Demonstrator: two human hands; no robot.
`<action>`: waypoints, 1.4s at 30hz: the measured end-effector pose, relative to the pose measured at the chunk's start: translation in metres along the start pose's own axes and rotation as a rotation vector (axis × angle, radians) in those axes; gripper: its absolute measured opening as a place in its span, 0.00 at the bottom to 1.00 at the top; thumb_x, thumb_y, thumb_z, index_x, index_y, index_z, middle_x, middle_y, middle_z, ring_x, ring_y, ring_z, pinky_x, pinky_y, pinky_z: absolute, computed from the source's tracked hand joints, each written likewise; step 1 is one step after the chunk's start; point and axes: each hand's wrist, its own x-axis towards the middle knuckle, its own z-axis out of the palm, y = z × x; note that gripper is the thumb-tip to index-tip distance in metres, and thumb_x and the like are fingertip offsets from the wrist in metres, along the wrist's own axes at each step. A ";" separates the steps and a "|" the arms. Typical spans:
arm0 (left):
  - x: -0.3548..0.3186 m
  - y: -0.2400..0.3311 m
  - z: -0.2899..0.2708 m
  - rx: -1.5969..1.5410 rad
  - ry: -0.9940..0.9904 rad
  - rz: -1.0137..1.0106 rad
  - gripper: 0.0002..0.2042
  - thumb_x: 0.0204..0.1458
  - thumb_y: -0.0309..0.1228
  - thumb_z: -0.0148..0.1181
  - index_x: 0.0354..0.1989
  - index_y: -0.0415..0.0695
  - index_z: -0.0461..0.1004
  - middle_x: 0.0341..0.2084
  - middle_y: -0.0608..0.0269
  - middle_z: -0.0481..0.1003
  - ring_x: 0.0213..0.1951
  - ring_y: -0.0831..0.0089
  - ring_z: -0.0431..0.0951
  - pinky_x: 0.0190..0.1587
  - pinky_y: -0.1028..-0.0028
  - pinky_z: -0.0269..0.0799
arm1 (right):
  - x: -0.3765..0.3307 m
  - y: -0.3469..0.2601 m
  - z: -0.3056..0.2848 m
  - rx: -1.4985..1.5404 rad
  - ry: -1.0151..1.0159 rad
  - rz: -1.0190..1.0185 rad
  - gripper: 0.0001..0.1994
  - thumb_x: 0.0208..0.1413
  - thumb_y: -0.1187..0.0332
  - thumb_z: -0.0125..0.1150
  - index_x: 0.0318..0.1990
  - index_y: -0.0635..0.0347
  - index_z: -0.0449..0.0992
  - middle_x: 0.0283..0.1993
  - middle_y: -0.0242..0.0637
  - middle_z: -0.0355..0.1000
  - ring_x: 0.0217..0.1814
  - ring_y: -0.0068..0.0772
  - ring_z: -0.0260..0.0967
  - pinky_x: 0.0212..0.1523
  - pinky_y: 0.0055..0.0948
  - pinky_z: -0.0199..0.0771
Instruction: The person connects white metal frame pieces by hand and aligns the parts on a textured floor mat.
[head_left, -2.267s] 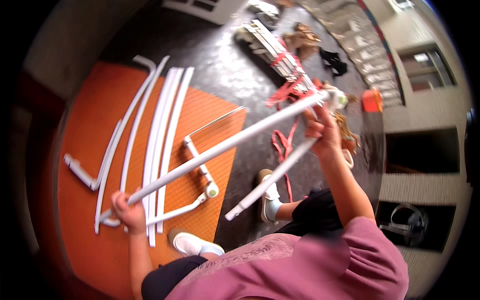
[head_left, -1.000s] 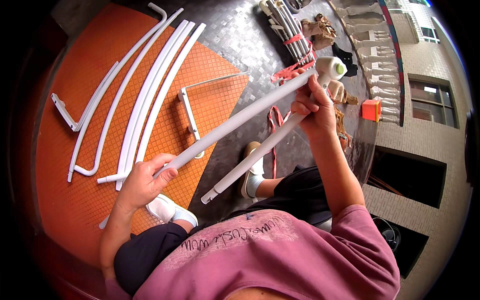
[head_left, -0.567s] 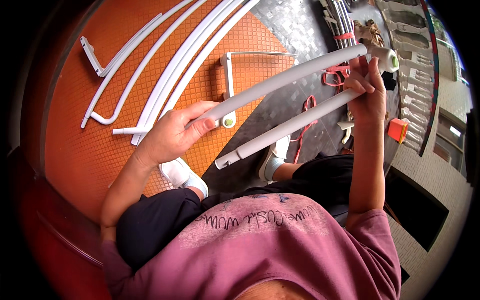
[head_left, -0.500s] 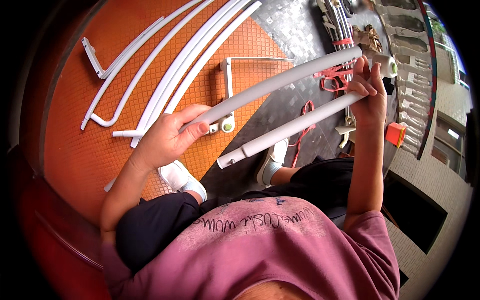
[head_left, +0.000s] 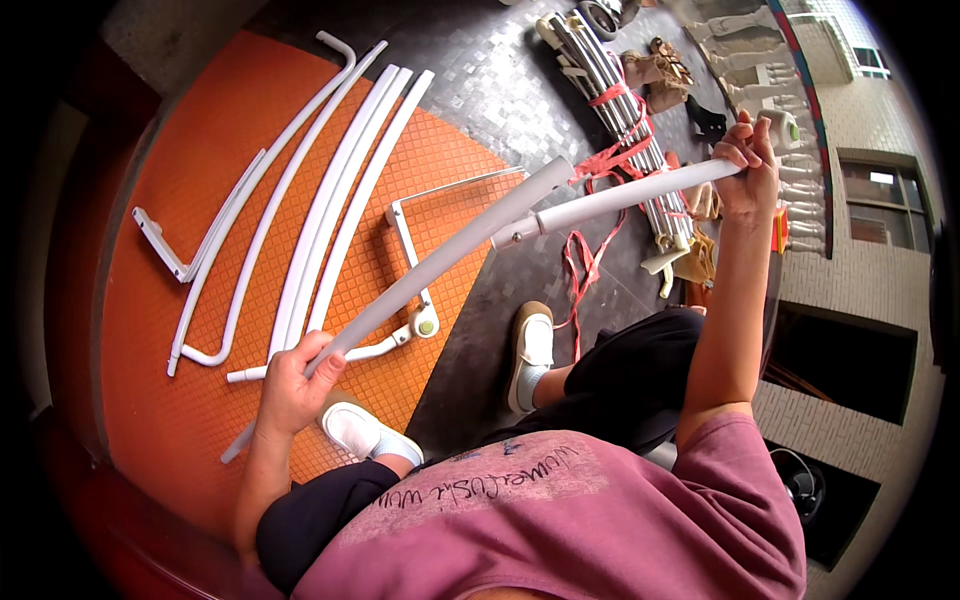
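Observation:
My left hand [head_left: 292, 388] is closed round the lower part of a long, slightly curved pale grey tube [head_left: 430, 268], which slants up to the right. In my right hand [head_left: 750, 180] is a white tube [head_left: 640, 198], held near a rounded white joint [head_left: 780, 130] with a green button. This tube's narrower end [head_left: 515, 233] carries a small metal snap pin and points toward the grey tube near its upper end. In the picture the two tubes come right up to each other; I cannot tell whether they touch.
Several white curved tubes [head_left: 345, 215] lie on the orange mat [head_left: 140, 340]. Beside them rests an angled white bracket [head_left: 408, 245] with a green-buttoned joint [head_left: 424, 323]. A bundle of metal poles [head_left: 610, 95] tied with pink tape stands beyond, near brown shoes [head_left: 660, 85]. My white shoes are below.
My left hand has moved down and left with the grey tube, now gripping it farther from its lower end. The right-hand tube has swung nearer level, its pin end rising toward the grey tube.

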 end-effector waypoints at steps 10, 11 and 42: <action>-0.007 -0.033 -0.005 0.159 0.165 0.036 0.28 0.56 0.55 0.46 0.21 0.38 0.64 0.10 0.60 0.58 0.15 0.74 0.59 0.18 0.70 0.55 | -0.010 -0.047 -0.009 -0.060 0.090 -0.231 0.15 0.61 0.61 0.50 0.39 0.69 0.69 0.23 0.37 0.70 0.14 0.14 0.55 0.18 0.16 0.58; -0.009 -0.040 -0.007 0.187 0.184 0.041 0.29 0.55 0.57 0.45 0.19 0.38 0.64 0.09 0.59 0.58 0.14 0.72 0.60 0.18 0.69 0.56 | -0.011 -0.051 -0.010 -0.049 0.082 -0.244 0.15 0.62 0.62 0.49 0.40 0.69 0.68 0.23 0.37 0.69 0.14 0.14 0.55 0.18 0.17 0.58; -0.018 -0.062 -0.016 0.137 -0.078 -0.153 0.36 0.45 0.68 0.47 0.15 0.39 0.65 0.08 0.66 0.55 0.16 0.79 0.56 0.18 0.73 0.56 | 0.008 -0.010 -0.001 -0.029 -0.150 0.098 0.17 0.63 0.61 0.46 0.42 0.73 0.69 0.25 0.36 0.67 0.15 0.12 0.54 0.21 0.15 0.57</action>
